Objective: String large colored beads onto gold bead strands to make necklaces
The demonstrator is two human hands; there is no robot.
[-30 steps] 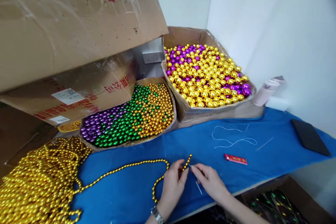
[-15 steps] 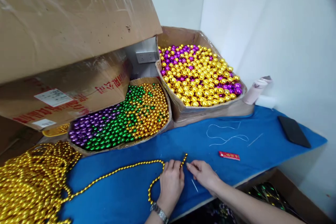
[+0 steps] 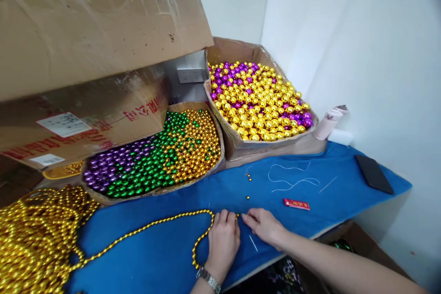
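Strand (image 3: pixel 194 253) of gold beads: on the blue cloth (image 3: pixel 144 262), near side, running from the gold pile (image 3: pixel 34 239) at left and looping by the left hand (image 3: pixel 223 239). That hand is closed over the strand close to its end; a short bit pokes out on its right. Right hand (image 3: pixel 262 225) just right of that bit, fingers bunched narrow; can't tell if they're closed on anything. Loose bead (image 3: pixel 248 197) just far of the hands, a couple more farther. White stick (image 3: pixel 253 243) between the wrists, red packet (image 3: pixel 296 204) to the right.
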